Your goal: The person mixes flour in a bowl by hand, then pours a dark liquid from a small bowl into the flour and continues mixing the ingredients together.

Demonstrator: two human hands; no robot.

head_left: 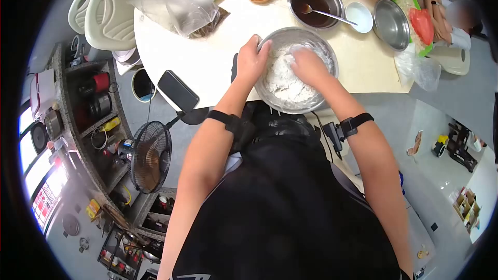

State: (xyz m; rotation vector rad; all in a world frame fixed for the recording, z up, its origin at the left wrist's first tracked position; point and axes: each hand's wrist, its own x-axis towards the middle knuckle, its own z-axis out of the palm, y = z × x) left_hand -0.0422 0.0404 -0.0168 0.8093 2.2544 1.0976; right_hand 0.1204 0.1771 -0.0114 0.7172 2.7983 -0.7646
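Note:
A steel mixing bowl [333,62] sits at the table's near edge, holding white, lumpy flour [282,85]. My left hand [252,61] grips the bowl's left rim, its fingers closed around the edge. Inside the bowl, my right hand [310,66] has its fingers curled into the flour. Those fingertips are coated white and slightly blurred, so their exact shape is hard to make out. Just behind stands a second steel bowl [337,2] of brown liquid with a spoon [332,16] resting in it.
A black phone [178,91] lies at the table's left edge. Plastic bags [176,0], a small white bowl [359,17] and an oval steel bowl [391,23] are on the table [171,52]. A standing fan [150,156] is at left. Another person's arm [438,21] shows at far right.

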